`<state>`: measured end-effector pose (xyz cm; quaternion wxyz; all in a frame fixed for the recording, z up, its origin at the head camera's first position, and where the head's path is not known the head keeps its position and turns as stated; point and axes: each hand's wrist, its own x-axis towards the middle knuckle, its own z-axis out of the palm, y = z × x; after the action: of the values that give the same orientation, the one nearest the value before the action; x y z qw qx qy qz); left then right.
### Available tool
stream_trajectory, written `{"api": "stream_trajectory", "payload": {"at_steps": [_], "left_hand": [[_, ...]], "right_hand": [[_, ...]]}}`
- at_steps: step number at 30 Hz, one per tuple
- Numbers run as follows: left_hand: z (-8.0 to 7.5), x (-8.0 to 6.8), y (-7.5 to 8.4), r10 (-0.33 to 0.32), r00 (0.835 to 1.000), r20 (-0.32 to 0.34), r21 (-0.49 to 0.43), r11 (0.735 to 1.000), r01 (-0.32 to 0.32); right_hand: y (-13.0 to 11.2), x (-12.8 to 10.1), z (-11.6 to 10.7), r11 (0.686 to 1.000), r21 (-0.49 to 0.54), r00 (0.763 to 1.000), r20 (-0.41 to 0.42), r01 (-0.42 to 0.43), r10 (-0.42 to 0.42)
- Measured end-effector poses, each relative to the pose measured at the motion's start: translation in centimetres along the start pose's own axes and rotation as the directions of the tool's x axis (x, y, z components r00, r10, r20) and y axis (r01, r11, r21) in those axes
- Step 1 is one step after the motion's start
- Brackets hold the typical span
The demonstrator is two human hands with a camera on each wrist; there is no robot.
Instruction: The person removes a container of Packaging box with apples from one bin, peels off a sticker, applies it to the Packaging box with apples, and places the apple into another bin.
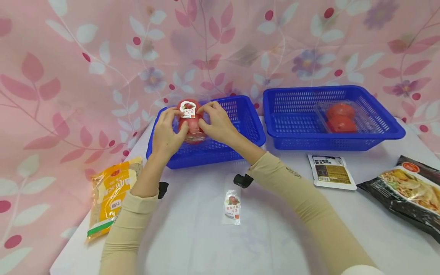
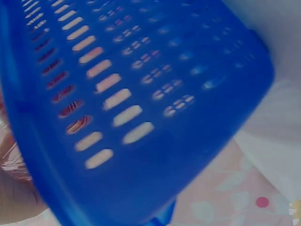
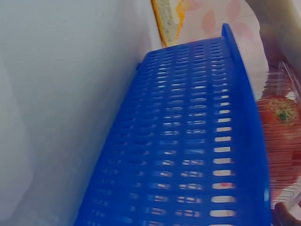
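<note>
"What's the room like?"

"White table (image 1: pixel 206 236), pink flowery cloth (image 1: pixel 247 46) behind. The blue basket (image 1: pixel 199 158) is near the cloth, and a second basket (image 1: pixel 319 143) is just beside it."

"Where's the fruit pack (image 1: pixel 194 130)?"

"At the blue basket, between the left hand (image 1: pixel 166 131) and right hand (image 1: pixel 217 124). Their fingers bend in at the sides of its sticker (image 1: pixel 188 109). I can't tell if they pinch it or press."

"Any room to move?"

"Between the baskets, just a thin gap. In front, white table shows around another sticker (image 1: pixel 232 206)."
</note>
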<state>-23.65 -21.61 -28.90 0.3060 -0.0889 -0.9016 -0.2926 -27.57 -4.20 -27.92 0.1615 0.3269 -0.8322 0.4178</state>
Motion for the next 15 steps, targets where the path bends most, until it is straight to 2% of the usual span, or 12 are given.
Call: {"api": "stream_trajectory", "payload": {"at_steps": [7,11,15], "left_hand": [[1.1,-0.2,-2.0,-0.046,0.999,0.008,0.014,0.999,0.046],[1.6,-0.4,-2.8,-0.092,0.993,0.070,0.040,0.995,0.089],[1.8,-0.4,-3.3,-0.160,0.976,0.151,0.068,0.986,0.152]], "right_hand": [[1.4,0.3,1.9,0.998,0.000,0.997,0.047,-0.056,0.056],[2.1,0.4,2.9,0.996,-0.013,0.991,0.095,-0.088,0.089],[2.7,0.5,3.7,0.992,-0.020,0.984,0.130,-0.124,0.125]]}}
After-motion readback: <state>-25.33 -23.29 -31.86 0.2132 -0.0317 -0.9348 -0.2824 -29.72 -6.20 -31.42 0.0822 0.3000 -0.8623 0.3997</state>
